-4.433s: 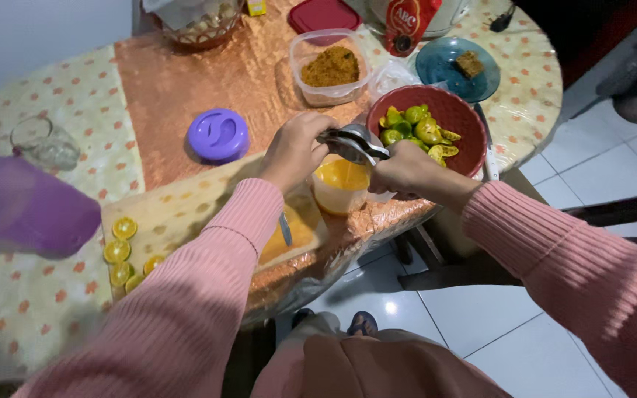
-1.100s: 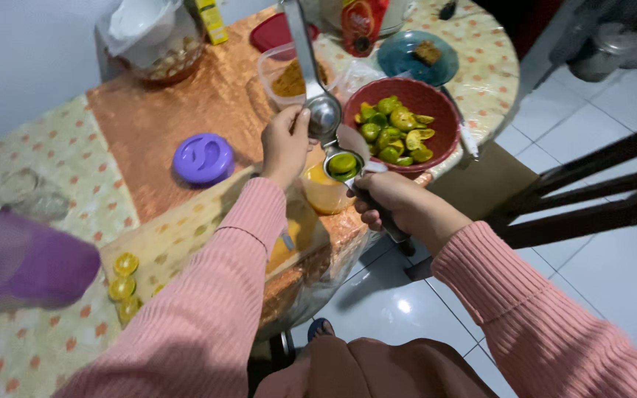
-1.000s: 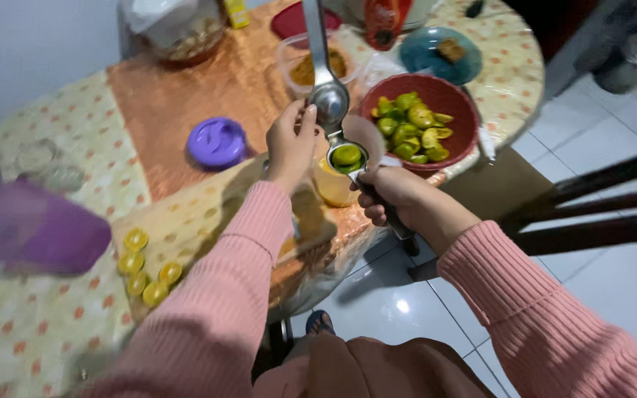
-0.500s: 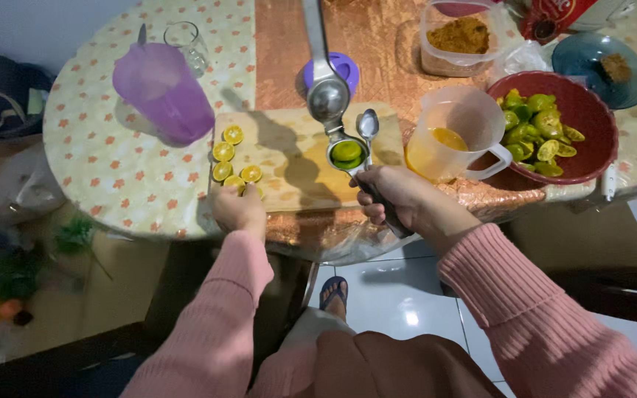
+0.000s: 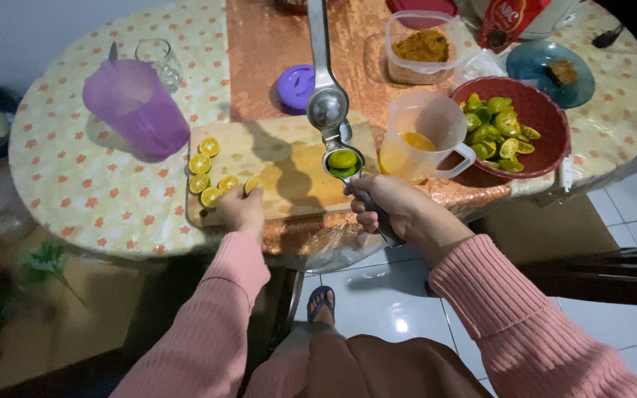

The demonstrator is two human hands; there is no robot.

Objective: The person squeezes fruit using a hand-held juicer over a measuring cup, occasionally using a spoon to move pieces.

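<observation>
Right hand point(image 5: 388, 206) grips the open squeezer point(image 5: 331, 121), half lime point(image 5: 343, 159) inside; left hand point(image 5: 242, 210) fingers pinch a lime half point(image 5: 252, 184) on the board point(image 5: 289, 158).

I'm looking down at a home dining or kitchen corner. A round table point(image 5: 75, 191) with a flower-patterned plastic cloth fills my view from nine to two o'clock, over a white tiled floor point(image 5: 385, 295) at six. A wooden cutting board point(image 5: 289, 158) with halved limes, a purple jug point(image 5: 138, 110) at eleven, food tubs and a red bowl point(image 5: 547, 140) at one say household cooking.
</observation>
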